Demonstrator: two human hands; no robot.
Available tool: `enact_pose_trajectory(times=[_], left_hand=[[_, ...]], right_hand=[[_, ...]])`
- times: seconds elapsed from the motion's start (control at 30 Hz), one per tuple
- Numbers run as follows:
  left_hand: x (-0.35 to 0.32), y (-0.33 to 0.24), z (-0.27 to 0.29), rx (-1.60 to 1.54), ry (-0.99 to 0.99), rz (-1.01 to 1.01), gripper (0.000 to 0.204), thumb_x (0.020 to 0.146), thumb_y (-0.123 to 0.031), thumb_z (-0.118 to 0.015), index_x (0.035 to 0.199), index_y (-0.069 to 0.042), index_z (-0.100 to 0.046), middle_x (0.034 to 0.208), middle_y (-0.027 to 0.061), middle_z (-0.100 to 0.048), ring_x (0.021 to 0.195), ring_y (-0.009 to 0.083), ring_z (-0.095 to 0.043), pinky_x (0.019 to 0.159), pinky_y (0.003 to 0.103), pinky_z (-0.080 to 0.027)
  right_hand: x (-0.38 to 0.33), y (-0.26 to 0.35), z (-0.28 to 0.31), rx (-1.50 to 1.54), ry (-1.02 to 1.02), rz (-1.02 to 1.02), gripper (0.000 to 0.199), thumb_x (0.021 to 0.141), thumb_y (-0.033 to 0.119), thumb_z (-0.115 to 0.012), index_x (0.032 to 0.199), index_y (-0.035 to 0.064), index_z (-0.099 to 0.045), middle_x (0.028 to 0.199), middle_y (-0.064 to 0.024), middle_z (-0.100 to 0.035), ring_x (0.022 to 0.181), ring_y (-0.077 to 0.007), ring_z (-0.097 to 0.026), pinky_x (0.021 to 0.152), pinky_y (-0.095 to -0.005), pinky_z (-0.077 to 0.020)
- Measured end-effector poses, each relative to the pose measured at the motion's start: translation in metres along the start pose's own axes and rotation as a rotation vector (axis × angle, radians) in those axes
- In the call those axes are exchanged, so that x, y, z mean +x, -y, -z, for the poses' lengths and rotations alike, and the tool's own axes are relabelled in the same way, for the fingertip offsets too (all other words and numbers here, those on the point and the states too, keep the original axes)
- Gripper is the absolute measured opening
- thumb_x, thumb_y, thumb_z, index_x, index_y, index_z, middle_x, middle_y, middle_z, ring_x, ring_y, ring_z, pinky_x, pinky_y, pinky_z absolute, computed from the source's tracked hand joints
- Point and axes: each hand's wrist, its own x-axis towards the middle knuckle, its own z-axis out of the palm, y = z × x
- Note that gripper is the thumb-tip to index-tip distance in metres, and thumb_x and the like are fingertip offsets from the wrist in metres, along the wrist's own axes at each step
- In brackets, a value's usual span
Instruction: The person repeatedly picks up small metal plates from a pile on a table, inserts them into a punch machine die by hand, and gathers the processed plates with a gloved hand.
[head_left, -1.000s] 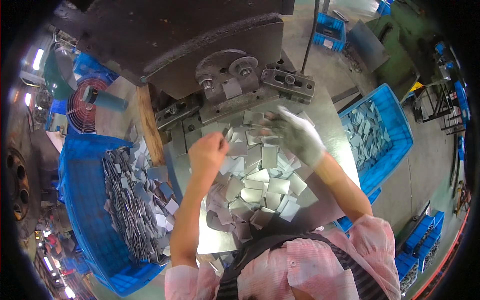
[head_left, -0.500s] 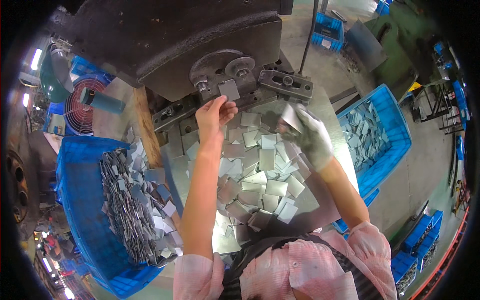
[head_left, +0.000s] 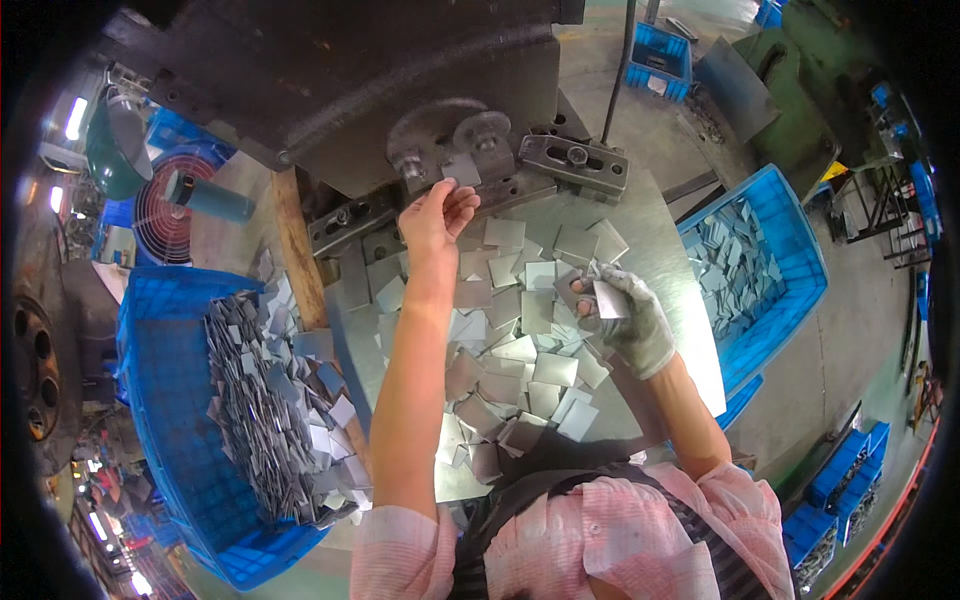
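Observation:
My bare left hand [head_left: 438, 215] reaches up to the machine's die, its thumb and forefinger pinching the lower edge of a small flat metal plate [head_left: 463, 169]. This plate sits against the bolted tooling [head_left: 483, 132], which looks blurred. My right hand [head_left: 635, 325], in a whitish glove with some bare fingertips showing, is closed on another small metal plate [head_left: 611, 300]. A second darker plate [head_left: 567, 288] shows beside its fingertips; whether the hand holds that one too I cannot tell. Below both hands, loose metal plates [head_left: 537, 312] lie scattered and overlapping on the metal table [head_left: 640, 215].
A blue bin [head_left: 165, 400] heaped with plates stands at the left, beside a wooden post [head_left: 295, 250]. Another blue bin [head_left: 800, 265] with plates is at the right. A slotted clamp [head_left: 575, 165] juts beside the die. Behind the left bin are a fan [head_left: 170, 215] and a green lamp [head_left: 112, 150].
My right hand has drawn back toward me with its plate, away from the die. My left hand stays at the die, shifted slightly. The tooling, sharp before, now looks blurred.

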Motion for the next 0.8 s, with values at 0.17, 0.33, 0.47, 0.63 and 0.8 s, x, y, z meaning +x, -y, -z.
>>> enact_pose_trajectory(times=[0.17, 0.33, 0.47, 0.63, 0.8], left_hand=[[-0.002, -0.004, 0.008, 0.04, -0.028, -0.03, 0.012, 0.078, -0.01, -0.062, 0.079, 0.001, -0.058, 0.072, 0.0128, -0.063, 0.058, 0.0171, -0.062, 0.051, 0.022, -0.049], [-0.043, -0.021, 0.022, 0.432, 0.306, 0.058, 0.016, 0.079, -0.015, -0.062, 0.085, 0.0, -0.06, 0.066, 0.0083, -0.063, 0.051, 0.012, -0.058, 0.048, 0.022, -0.046], [-0.079, -0.017, 0.056, 1.22, 0.331, -0.445, 0.023, 0.072, -0.017, -0.068, 0.089, -0.004, -0.062, 0.084, 0.0067, -0.061, 0.073, 0.0187, -0.059, 0.063, 0.031, -0.048], [-0.085, -0.019, 0.062, 1.56, 0.418, -0.518, 0.033, 0.063, -0.016, -0.072, 0.092, -0.004, -0.061, 0.098, 0.0066, -0.056, 0.091, 0.0244, -0.055, 0.074, 0.034, -0.044], [-0.085, -0.022, 0.052, 1.732, 0.398, -0.753, 0.024, 0.066, -0.014, -0.07, 0.084, -0.003, -0.058, 0.08, 0.0048, -0.055, 0.07, 0.0199, -0.056, 0.061, 0.033, -0.044]], right_hand=[[0.007, -0.009, -0.012, 0.008, 0.064, -0.001, 0.023, 0.088, 0.018, -0.047, 0.103, 0.0005, -0.049, 0.099, -0.0184, -0.058, 0.074, -0.0235, -0.062, 0.068, -0.0341, -0.0542], [0.054, -0.014, -0.043, 0.156, 0.088, -0.16, 0.033, 0.087, 0.027, -0.051, 0.107, 0.0, -0.05, 0.103, -0.017, -0.058, 0.089, -0.0249, -0.061, 0.078, -0.0394, -0.0511], [0.076, -0.016, -0.035, -0.052, 0.149, -0.225, 0.04, 0.087, 0.03, -0.051, 0.115, 0.003, -0.045, 0.11, -0.0164, -0.055, 0.103, -0.0295, -0.054, 0.092, -0.042, -0.0422], [0.053, -0.015, -0.03, -0.184, 0.17, 0.07, 0.031, 0.088, 0.025, -0.05, 0.106, 0.0005, -0.052, 0.102, -0.0139, -0.059, 0.092, -0.0246, -0.059, 0.082, -0.0401, -0.0499], [0.035, 0.0, -0.024, -0.119, -0.026, -0.131, 0.034, 0.089, 0.031, -0.049, 0.105, 0.0009, -0.053, 0.1, -0.0124, -0.059, 0.089, -0.0228, -0.061, 0.075, -0.0378, -0.0531]])
